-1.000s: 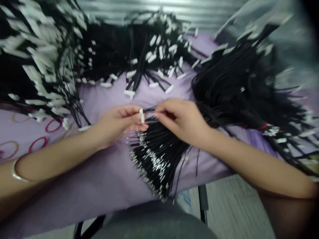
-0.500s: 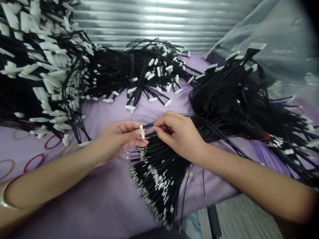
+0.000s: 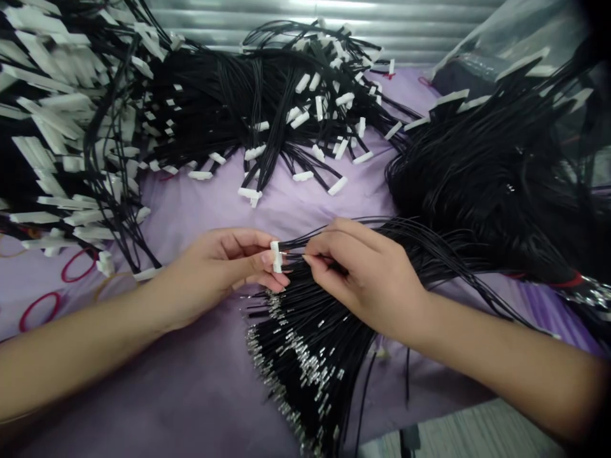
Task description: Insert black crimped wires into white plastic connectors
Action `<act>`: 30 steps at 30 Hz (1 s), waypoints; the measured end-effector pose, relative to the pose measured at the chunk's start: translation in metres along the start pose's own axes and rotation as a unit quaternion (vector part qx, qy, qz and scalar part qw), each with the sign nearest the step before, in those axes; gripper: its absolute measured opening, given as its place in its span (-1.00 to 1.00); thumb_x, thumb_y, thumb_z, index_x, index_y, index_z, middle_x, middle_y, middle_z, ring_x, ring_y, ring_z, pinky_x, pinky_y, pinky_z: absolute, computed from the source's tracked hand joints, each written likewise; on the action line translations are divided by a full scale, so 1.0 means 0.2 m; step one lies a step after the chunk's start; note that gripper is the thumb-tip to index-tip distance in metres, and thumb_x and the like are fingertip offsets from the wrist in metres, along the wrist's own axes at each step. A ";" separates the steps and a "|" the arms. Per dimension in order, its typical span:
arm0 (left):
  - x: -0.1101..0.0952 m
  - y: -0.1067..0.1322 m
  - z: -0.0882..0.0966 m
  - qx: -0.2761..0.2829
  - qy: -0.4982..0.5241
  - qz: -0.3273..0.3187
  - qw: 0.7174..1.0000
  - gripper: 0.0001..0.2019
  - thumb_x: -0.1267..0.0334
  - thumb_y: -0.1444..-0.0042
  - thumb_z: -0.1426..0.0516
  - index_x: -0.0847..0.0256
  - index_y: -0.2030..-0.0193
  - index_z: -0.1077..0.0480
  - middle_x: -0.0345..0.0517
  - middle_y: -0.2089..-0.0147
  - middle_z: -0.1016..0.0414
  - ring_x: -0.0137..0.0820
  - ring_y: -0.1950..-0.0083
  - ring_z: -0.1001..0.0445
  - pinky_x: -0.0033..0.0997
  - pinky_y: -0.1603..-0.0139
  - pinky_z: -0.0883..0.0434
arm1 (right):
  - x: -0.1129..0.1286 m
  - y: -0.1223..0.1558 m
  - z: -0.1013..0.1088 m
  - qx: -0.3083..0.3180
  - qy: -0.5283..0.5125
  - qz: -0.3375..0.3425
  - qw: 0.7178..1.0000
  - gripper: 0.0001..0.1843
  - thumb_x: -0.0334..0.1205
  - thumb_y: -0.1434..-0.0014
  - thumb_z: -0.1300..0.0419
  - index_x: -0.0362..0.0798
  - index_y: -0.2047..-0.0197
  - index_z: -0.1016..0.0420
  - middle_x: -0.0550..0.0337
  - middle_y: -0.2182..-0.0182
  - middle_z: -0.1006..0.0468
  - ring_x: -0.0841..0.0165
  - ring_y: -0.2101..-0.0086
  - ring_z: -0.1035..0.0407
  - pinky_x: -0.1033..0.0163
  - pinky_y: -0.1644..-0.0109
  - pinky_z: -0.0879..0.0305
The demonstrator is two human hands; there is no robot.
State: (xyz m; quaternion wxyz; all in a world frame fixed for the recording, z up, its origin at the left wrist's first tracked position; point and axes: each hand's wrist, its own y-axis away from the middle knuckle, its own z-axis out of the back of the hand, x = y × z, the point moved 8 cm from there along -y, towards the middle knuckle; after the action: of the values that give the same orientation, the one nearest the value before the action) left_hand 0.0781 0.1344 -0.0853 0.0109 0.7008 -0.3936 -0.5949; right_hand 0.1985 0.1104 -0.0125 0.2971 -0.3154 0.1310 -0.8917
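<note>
A small white connector housing (image 3: 276, 257) is pinched between the thumb and fingers of my left hand (image 3: 229, 264). Several thin black wires run out of its right side. My right hand (image 3: 365, 273) is closed on one black wire (image 3: 294, 255), just right of the housing, with the wire's tip at the housing's side; whether the tip is inside I cannot tell. Beneath both hands a thick fan of loose black wires (image 3: 329, 331) lies on the purple cloth (image 3: 200, 381), their silvery metal terminals (image 3: 305, 356) pointing left and toward me.
Black cables with white connectors (image 3: 62, 127) are heaped high at the left. Another bundle (image 3: 210, 108) stretches across the back, beside a metal shutter (image 3: 429, 25). At the right lies a large dark wire bundle (image 3: 477, 172) near a clear plastic bag (image 3: 534, 32). Red rubber bands (image 3: 41, 312) rest at left.
The view has shifted closer and lower. My right hand has drawn slightly right of the housing, and a wire tip now shows between them. My left hand keeps its pinch on the housing.
</note>
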 end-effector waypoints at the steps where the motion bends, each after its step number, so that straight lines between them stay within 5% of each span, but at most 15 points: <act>1: 0.00 0.00 0.00 -0.003 -0.003 -0.001 1.000 -0.90 0.33 -0.02 -0.20 0.27 0.30 -0.47 -0.17 0.39 -0.56 -0.53 0.38 -0.54 -0.65 0.30 -0.51 | 0.00 0.00 0.00 0.002 0.002 0.000 1.000 -0.86 -0.40 -0.17 -0.07 -0.26 0.34 -0.44 0.12 0.43 -0.39 0.47 0.41 -0.25 0.35 0.33 -0.23; 16: -0.03 0.01 -0.02 -0.006 -0.092 -0.036 0.995 -0.90 0.32 -0.02 -0.18 0.31 0.33 -0.43 -0.21 0.42 -0.52 -0.56 0.39 -0.53 -0.64 0.29 -0.50 | 0.04 -0.01 -0.04 0.007 0.059 0.018 0.998 -0.78 -0.33 -0.21 -0.02 -0.26 0.33 -0.45 0.10 0.44 -0.38 0.44 0.43 -0.26 0.31 0.35 -0.26; 24: -0.02 0.00 0.02 -0.052 0.019 -0.030 0.998 -0.90 0.34 0.02 -0.20 0.28 0.32 -0.45 -0.22 0.45 -0.47 -0.63 0.45 -0.43 -0.71 0.42 -0.38 | 0.13 -0.01 0.05 -0.013 0.132 0.057 0.989 -0.80 -0.34 -0.23 -0.02 -0.15 0.26 -0.46 0.05 0.30 -0.41 0.36 0.26 -0.27 0.23 0.17 -0.26; 30: -0.02 -0.01 0.06 -0.097 0.052 -0.023 0.994 -0.86 0.37 0.00 -0.19 0.29 0.25 -0.43 -0.19 0.35 -0.47 -0.65 0.40 -0.40 -0.73 0.40 -0.35 | 0.11 0.03 -0.08 0.146 0.152 0.072 0.975 -0.87 -0.37 -0.16 -0.11 -0.16 0.37 -0.48 0.05 0.30 -0.45 0.27 0.28 -0.28 0.14 0.21 -0.28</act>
State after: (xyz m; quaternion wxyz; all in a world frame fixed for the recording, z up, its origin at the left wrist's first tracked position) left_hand 0.0689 0.1424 -0.0862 0.0851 0.7352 -0.3166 -0.5932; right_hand 0.1771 0.0927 -0.0158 0.3797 -0.1191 0.0654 -0.9151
